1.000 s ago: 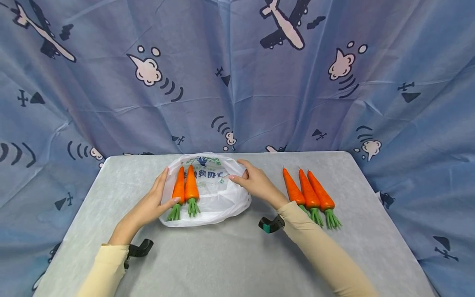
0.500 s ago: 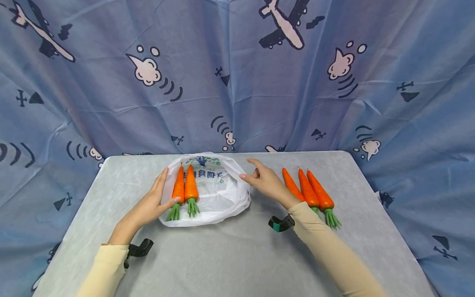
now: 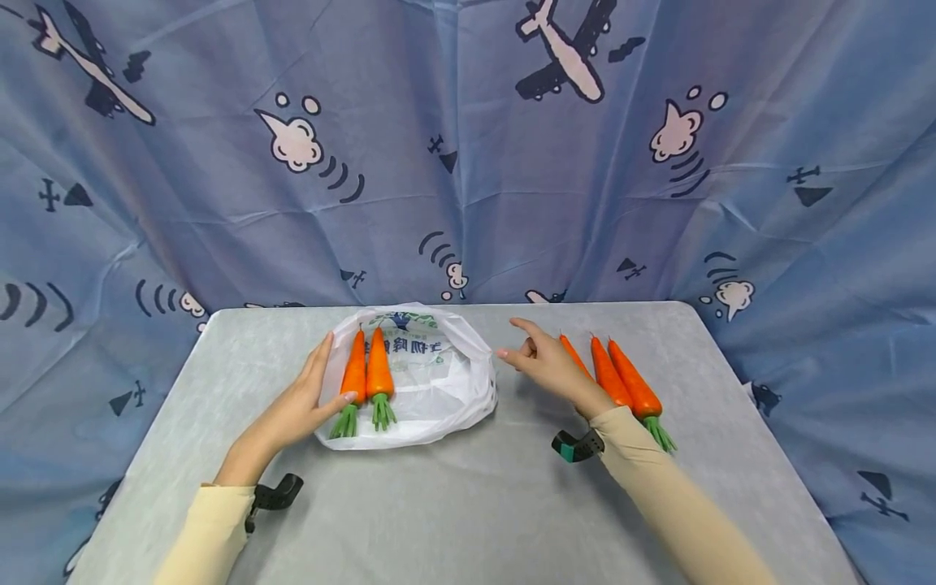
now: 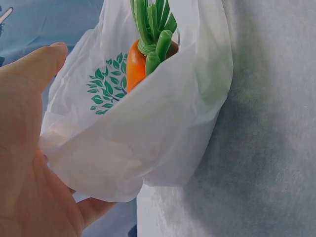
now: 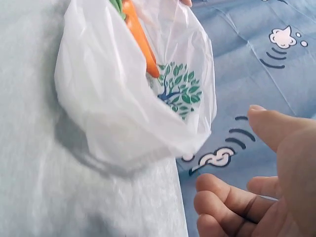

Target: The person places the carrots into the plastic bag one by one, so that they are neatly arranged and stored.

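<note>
A white plastic bag (image 3: 439, 410) with green and blue print lies with its mouth spread wide. Two orange carrots with green tops, the left carrot (image 3: 354, 366) and the right carrot (image 3: 379, 370), lie side by side in its left part. My left hand (image 3: 288, 410) rests along the bag's left side, fingers straight outside, thumb over the rim. In the left wrist view that thumb (image 4: 47, 61) stands apart from the plastic. My right hand (image 3: 556, 370) hovers off the bag's right side, fingers loosely bent, holding nothing. Its forearm partly covers three more carrots (image 3: 634, 382).
A light grey table (image 3: 453, 520) carries everything, its back edge near a blue curtain (image 3: 395, 187) printed with planes. A black wrist device (image 3: 278, 491) sits on the left wrist and another black device (image 3: 578, 447) on the right.
My right hand has let go of the bag's right rim and moved right, toward the three loose carrots. The left hand and the two carrots in the bag have stayed in place.
</note>
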Action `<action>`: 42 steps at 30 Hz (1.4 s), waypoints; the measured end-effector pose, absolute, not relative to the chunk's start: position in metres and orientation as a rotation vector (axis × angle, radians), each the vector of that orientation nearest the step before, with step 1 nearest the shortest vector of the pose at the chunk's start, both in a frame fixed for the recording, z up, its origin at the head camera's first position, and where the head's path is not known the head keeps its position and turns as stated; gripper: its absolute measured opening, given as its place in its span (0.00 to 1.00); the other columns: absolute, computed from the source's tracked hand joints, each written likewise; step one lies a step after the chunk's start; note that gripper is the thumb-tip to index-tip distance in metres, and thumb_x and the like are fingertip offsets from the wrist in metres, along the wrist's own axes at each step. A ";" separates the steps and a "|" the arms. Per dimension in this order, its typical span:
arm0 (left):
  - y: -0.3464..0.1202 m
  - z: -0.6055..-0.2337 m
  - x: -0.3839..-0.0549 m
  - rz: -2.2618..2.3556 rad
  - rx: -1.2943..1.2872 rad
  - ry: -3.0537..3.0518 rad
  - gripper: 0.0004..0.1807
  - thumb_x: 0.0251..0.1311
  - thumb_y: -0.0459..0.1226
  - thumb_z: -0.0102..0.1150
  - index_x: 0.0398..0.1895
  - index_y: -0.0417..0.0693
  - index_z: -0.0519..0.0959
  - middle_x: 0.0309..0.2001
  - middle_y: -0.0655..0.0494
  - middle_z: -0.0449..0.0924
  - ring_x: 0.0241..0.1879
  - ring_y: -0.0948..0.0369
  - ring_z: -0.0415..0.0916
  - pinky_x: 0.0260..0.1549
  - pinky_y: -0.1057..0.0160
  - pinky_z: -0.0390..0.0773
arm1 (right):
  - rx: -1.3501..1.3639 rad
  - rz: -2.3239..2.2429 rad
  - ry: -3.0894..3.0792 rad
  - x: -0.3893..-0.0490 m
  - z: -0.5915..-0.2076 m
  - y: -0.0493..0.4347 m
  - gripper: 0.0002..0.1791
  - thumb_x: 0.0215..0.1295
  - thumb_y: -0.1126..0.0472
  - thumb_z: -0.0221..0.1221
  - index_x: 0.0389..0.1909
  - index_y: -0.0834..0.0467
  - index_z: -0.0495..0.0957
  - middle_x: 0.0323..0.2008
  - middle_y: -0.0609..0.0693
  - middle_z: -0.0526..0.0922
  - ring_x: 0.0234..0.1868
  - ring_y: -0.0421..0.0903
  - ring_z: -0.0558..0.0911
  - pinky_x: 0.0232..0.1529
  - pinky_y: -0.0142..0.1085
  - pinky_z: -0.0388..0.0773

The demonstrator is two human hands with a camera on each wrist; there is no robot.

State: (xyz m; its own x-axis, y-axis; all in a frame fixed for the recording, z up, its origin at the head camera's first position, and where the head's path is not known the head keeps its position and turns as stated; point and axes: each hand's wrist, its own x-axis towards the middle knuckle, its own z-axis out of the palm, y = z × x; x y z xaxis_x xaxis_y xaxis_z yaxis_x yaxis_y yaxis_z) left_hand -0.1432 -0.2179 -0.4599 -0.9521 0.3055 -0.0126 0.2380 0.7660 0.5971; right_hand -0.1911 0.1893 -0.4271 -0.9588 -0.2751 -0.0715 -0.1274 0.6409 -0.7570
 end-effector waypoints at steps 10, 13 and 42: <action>-0.218 -0.459 -0.143 0.926 0.435 2.849 0.57 0.66 0.58 0.56 0.79 0.56 0.25 0.80 0.39 0.33 0.74 0.33 0.52 0.68 0.32 0.59 | -0.275 -1.169 2.717 -0.190 -0.429 0.217 0.44 0.67 0.39 0.59 0.76 0.54 0.55 0.33 0.62 0.83 0.28 0.49 0.78 0.31 0.34 0.73; -0.217 -0.458 -0.143 0.929 0.434 2.852 0.57 0.66 0.58 0.56 0.80 0.56 0.25 0.80 0.39 0.33 0.74 0.33 0.52 0.68 0.32 0.59 | -0.249 -1.162 2.719 -0.190 -0.429 0.227 0.45 0.66 0.37 0.58 0.77 0.54 0.54 0.35 0.62 0.83 0.31 0.52 0.79 0.31 0.34 0.74; -0.216 -0.460 -0.143 0.941 0.434 2.849 0.57 0.65 0.58 0.56 0.80 0.57 0.25 0.80 0.39 0.34 0.74 0.33 0.51 0.68 0.32 0.58 | -0.135 -1.107 2.760 -0.178 -0.443 0.290 0.44 0.70 0.40 0.56 0.77 0.57 0.52 0.32 0.58 0.80 0.32 0.48 0.79 0.35 0.35 0.76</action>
State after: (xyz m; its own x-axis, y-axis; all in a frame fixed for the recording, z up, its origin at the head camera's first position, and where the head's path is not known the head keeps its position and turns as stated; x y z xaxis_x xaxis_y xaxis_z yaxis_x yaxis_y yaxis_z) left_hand -0.1433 -0.2159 -0.4600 -0.9532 0.3020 -0.0143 0.2341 0.7671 0.5972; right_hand -0.1785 0.2902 -0.4429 -0.9824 -0.1447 -0.1183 -0.0229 0.7215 -0.6921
